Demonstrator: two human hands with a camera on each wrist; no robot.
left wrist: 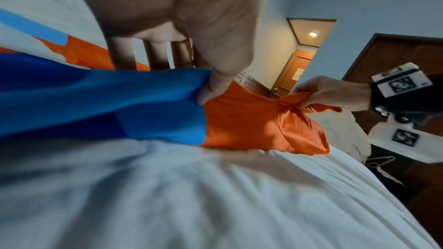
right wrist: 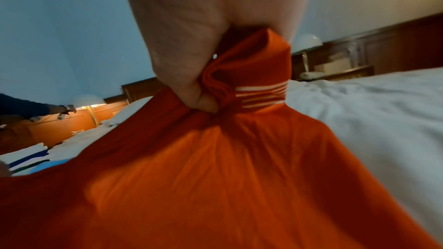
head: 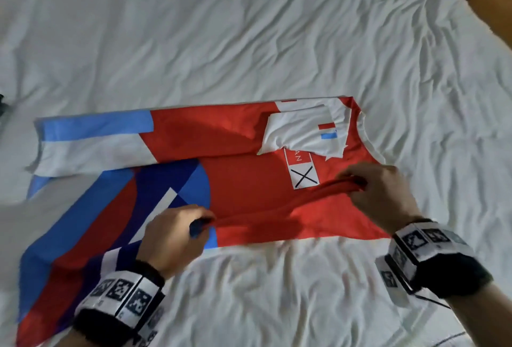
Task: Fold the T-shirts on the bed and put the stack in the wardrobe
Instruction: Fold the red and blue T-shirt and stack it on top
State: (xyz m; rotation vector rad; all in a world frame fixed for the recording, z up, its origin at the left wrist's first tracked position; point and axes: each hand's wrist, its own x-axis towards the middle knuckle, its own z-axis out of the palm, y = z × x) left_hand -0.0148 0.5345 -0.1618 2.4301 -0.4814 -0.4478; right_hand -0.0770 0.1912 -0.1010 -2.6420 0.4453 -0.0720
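We have the T-shirt [head: 235,180] spread flat on the bed [head: 249,28], and both our hands are pinching up a ridge of its cloth along the near side. Starting at the left, our left hand [head: 173,238] has its fingers [left wrist: 210,90] clamped on the fabric just where the blue print meets the red, thumb pressed over the gathered cloth; to the left of that grip and nearer us the printed lower half of the shirt trails toward the hem, some of it passing under our left wrist. Between the two grips the red cloth is drawn into a taut raised crease. At the right, our right hand [head: 379,191] has its fingers [right wrist: 182,75] bunched tight on red cloth near the shoulder, with a striped trim showing just beside the grip; the neckline [head: 368,136] lies just beyond that hand and the far sleeve [head: 299,130] is already folded in over the chest. The shirt's long axis runs across us, hem to the left and collar to the right, front with the logo facing up. The risks, as we judge them: the two pinches may not sit on the same line, so the fold would come out skewed; the slippery-looking fabric could slide from either grip as we carry it over; the part under our left wrist may drag and rumple; and the tucked far sleeve could be pulled loose if we lift too much.
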